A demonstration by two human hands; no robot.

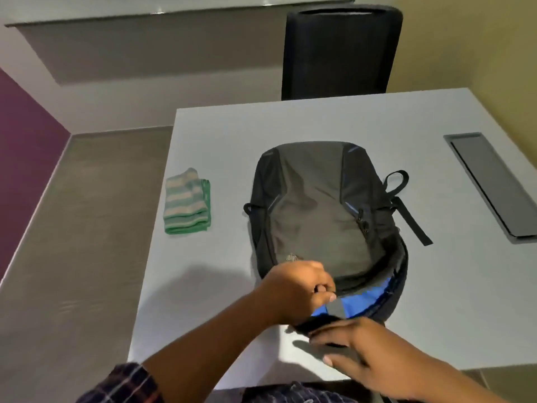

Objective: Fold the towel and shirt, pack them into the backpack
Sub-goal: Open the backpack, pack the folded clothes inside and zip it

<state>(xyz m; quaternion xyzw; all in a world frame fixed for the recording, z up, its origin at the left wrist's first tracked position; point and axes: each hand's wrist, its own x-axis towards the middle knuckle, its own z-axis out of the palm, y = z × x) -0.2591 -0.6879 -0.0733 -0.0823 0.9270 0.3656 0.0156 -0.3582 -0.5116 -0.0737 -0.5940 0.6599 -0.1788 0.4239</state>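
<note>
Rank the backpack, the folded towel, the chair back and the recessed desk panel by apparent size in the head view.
1. backpack, clearly largest.
2. chair back, though it stands farther off.
3. desk panel and towel: about alike, and the frame edge cuts the panel, so unranked.

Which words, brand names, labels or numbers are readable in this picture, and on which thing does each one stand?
No text is readable.
backpack: one small pale mark near its open end, perhaps a logo, too blurred to read.
striped towel: no writing shows.
</note>
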